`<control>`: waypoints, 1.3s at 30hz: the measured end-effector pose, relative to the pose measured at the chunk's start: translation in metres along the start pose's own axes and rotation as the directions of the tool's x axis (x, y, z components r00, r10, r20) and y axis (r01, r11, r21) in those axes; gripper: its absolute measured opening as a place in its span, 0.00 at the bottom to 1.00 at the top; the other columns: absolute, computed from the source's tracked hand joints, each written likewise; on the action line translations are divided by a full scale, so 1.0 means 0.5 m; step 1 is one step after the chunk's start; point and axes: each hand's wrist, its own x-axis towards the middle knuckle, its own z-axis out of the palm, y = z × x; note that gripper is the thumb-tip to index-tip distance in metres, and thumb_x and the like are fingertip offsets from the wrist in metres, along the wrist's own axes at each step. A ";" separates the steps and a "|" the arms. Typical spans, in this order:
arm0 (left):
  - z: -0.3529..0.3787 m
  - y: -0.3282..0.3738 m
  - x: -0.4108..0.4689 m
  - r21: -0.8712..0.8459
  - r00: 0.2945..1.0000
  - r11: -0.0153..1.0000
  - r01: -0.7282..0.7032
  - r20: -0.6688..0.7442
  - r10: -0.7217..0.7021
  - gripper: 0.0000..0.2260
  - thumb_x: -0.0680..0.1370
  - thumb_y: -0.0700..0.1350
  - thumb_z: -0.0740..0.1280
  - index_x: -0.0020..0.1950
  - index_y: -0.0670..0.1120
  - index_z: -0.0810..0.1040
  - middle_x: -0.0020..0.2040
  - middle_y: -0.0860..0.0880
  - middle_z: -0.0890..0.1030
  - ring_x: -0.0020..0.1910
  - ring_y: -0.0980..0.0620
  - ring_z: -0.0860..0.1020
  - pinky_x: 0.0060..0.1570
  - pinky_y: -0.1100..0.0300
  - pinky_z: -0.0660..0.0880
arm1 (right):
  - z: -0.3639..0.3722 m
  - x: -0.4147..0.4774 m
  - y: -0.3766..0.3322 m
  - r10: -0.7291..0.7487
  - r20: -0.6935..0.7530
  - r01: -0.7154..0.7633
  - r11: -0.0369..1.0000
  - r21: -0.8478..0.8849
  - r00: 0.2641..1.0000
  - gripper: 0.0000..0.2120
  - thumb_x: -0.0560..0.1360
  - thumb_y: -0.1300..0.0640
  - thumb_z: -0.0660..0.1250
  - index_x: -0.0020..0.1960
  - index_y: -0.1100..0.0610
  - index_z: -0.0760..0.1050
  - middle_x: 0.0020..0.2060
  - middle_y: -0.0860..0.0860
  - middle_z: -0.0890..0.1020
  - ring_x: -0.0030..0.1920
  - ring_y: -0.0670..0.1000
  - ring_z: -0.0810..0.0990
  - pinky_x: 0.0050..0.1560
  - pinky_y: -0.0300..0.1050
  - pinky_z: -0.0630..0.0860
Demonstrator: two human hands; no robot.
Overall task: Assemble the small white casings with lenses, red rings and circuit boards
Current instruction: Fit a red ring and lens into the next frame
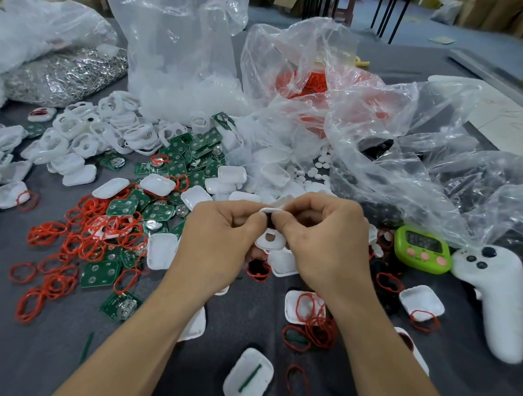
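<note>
Both hands met over the middle of the grey surface (pixel 30 352), fingers curled. The left hand (pixel 218 235) and right hand (pixel 322 235) together pinched one white casing (pixel 271 240) between thumbs and forefingers, held clear of the surface. Its face, with a round hole, showed below the thumbs. Whether anything sat inside it could not be told.

Left of the hands lay a loose heap of red rings (pixel 77 235). It was mixed with green boards (pixel 170 161) that spread back toward a pile of white shells (pixel 89 132). Small white discs (pixel 314 167) lay scattered beyond the hands, at the foot of the bags. Beside the right forearm an open shell (pixel 290 303) held several rings, and a near shell (pixel 260 390) held a green strip. A green timer (pixel 422 249) lay at right, just beside a white controller (pixel 499 298). A clear bag (pixel 177 55) stood behind, with a ring bag (pixel 307 81) to its right showing red through the plastic.
</note>
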 end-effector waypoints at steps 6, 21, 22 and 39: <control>-0.002 0.007 -0.005 0.122 0.998 0.991 -0.051 -0.037 0.056 0.15 0.72 0.48 0.67 0.41 0.70 0.85 0.33 0.55 0.86 0.36 0.42 0.85 0.37 0.41 0.83 | 0.006 -0.001 0.003 0.037 0.051 -0.037 0.999 -0.006 0.998 0.10 0.70 0.57 0.80 0.34 0.51 0.81 0.28 0.46 0.83 0.29 0.44 0.82 0.30 0.36 0.74; 0.008 -0.007 -0.010 0.059 0.998 0.998 -0.020 -0.060 0.023 0.11 0.72 0.45 0.69 0.43 0.60 0.89 0.35 0.48 0.87 0.37 0.43 0.86 0.40 0.40 0.84 | -0.003 -0.004 -0.005 -0.023 0.106 0.030 0.997 -0.071 0.994 0.12 0.71 0.60 0.79 0.33 0.51 0.79 0.25 0.41 0.81 0.26 0.41 0.80 0.27 0.30 0.70; 0.008 -0.008 -0.009 0.066 0.997 0.998 -0.014 -0.079 0.019 0.12 0.71 0.45 0.69 0.43 0.61 0.88 0.34 0.50 0.87 0.36 0.45 0.86 0.40 0.42 0.85 | -0.003 -0.003 -0.004 -0.026 0.114 0.035 0.996 -0.079 0.993 0.12 0.71 0.60 0.79 0.33 0.51 0.79 0.26 0.41 0.82 0.27 0.41 0.80 0.28 0.31 0.71; 0.006 -0.008 -0.005 0.175 0.998 0.985 -0.002 -0.061 0.012 0.15 0.75 0.35 0.71 0.44 0.56 0.88 0.35 0.55 0.86 0.30 0.60 0.82 0.31 0.67 0.75 | 0.017 -0.002 0.014 0.048 0.123 -0.039 0.996 -0.077 0.991 0.09 0.74 0.61 0.73 0.39 0.49 0.79 0.30 0.46 0.83 0.28 0.43 0.77 0.29 0.32 0.70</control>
